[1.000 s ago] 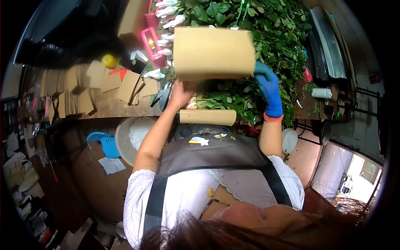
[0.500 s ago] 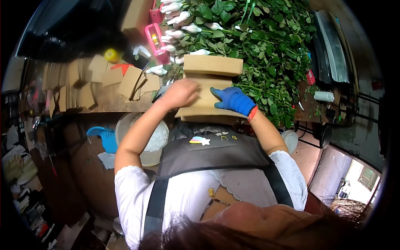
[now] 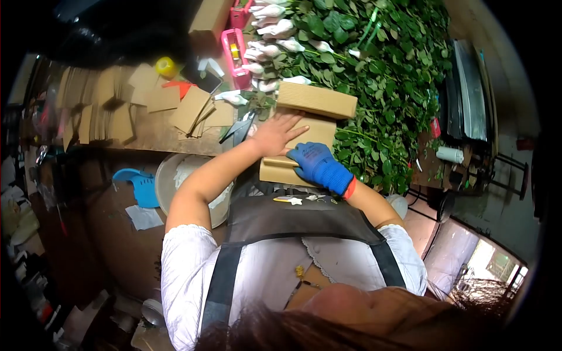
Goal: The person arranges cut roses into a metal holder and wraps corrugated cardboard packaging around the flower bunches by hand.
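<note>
My bare left hand lies spread on the corrugated cardboard sheet, its fingers reaching toward the sheet's curled far part. My right hand, in a blue glove with a red cuff, is on the near part of the same cardboard, by a folded edge; its fingertips are partly hidden against it. The cardboard curls up at the far end and folds at the near end, close to the dark apron. Scissors lie left of my left hand. White-wrapped flower heads with leafy green stems lie beyond.
Flat cardboard pieces are spread at the left, near a yellow roll and a pink tape dispenser. Below the table edge are a round bin and a blue plastic item. A white roll lies right.
The cardboard, first held up in the air, now lies on the table. My left hand has spread flat on it, and my gloved hand has shifted to its near fold.
</note>
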`<move>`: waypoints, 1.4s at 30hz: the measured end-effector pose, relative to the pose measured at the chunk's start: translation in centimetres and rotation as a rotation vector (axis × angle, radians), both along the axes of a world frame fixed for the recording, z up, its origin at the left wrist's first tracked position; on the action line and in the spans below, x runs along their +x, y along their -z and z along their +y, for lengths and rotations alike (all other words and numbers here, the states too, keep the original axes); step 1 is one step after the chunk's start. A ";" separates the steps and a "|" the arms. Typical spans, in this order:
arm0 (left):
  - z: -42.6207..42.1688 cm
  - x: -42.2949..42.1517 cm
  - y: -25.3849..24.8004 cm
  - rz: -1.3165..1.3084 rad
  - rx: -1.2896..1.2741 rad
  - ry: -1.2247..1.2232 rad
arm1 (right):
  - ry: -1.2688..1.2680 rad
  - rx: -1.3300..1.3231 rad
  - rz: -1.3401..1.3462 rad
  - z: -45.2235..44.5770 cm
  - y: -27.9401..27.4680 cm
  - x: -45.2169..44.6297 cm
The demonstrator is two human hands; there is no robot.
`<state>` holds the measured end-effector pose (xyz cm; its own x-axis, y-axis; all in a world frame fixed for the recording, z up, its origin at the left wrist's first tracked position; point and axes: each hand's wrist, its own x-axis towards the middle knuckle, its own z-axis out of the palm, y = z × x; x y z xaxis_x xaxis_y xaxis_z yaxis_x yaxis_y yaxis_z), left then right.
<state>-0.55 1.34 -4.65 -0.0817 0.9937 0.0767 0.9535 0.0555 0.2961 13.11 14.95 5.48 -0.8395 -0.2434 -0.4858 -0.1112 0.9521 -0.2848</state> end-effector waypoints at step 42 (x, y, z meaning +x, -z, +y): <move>0.0 -0.3 -0.1 -0.299 0.179 -0.006 | 0.671 -0.797 0.284 2.0 -0.7 -3.7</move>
<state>-0.90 1.38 -4.53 -0.1330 0.9660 0.2215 0.8228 -0.0170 0.5681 9.43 16.99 6.22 -0.9764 0.1477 -0.1577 0.2044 0.3952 -0.8956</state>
